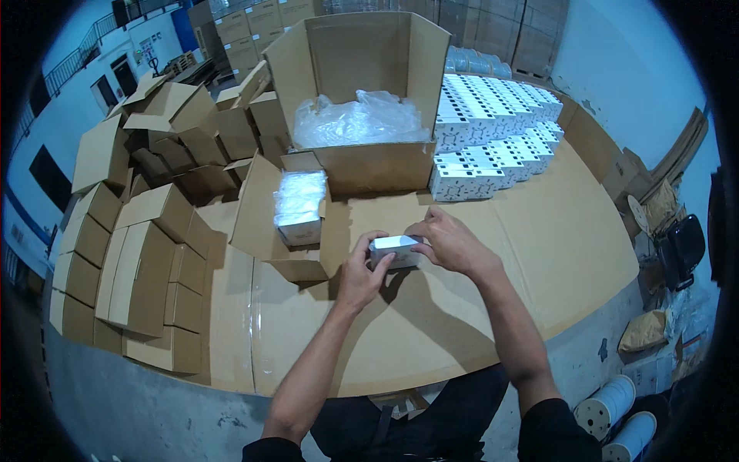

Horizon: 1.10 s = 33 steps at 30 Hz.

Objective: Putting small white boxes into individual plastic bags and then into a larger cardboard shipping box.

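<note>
Over the cardboard-covered table I hold a small white box (396,245). My left hand (362,269) is closed around its left end, thumb at the near side. The fingers of my right hand (449,240) are pinched together at the box's right end, by its upper edge. Whether a flap or something else lies between them is too small to tell. To the left of my hands stands an open carton (258,212), with bubble-wrapped white boxes (300,204) inside.
Behind is a large open carton (369,165) with clear plastic wrap (362,119). Stacked white patterned boxes (469,173) fill the back right. Brown cartons (146,262) are piled left, with opened ones (177,115) behind. White spools (608,404) lie on the floor at right.
</note>
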{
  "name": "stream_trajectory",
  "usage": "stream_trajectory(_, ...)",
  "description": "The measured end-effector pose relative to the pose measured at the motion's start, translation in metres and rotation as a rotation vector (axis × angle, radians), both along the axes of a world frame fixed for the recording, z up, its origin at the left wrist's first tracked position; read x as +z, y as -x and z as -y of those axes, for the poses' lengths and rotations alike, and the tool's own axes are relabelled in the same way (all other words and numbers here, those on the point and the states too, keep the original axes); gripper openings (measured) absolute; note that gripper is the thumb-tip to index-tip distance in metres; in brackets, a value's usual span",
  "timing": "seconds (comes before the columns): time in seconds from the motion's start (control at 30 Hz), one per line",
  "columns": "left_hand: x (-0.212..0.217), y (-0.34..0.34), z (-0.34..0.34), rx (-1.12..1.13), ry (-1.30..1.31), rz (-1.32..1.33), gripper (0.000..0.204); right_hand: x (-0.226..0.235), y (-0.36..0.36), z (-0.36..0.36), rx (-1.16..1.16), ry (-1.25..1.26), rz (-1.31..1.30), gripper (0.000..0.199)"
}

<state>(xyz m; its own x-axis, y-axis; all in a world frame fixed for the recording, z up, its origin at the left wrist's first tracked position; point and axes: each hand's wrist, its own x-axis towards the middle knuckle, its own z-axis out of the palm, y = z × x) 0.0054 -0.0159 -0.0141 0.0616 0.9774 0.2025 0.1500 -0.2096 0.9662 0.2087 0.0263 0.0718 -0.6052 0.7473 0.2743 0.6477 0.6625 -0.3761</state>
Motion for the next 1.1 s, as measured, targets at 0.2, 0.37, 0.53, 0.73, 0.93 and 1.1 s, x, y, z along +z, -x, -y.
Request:
stream_trajectory(0.2,-0.016,0.017,0.044,0.031,-0.060,-0.197,0.046,0.010,-0.017,-0.041,-0.058,0.060,0.261,0.014)
stream_trajectory(0.37,-0.010,0.032,0.082,0.057,-0.292,-0.780,0.041,0.032,0.014,-0.040,-0.081,-0.112,-0.153,0.021)
stream_trajectory(0.53,-0.016,0.032,0.070,0.064,-0.266,-0.715,0.034,0.002,0.093,-0.040,0.079,0.298,-0.868,0.023)
stream_trajectory(0.73,-0.014,0.034,0.066,0.059,-0.192,-0.675,0.031,-0.006,0.128,-0.041,0.172,0.476,-0.716,0.022)
stream_trajectory(0.93,-0.021,0.034,0.061,0.071,-0.223,-0.647,0.030,0.006,0.128,-0.040,0.090,0.302,-0.453,0.023)
stream_trajectory(1.1,-0.017,0.036,0.061,0.042,-0.174,-0.619,0.027,0.019,0.138,-0.039,0.121,0.141,-0.274,0.021)
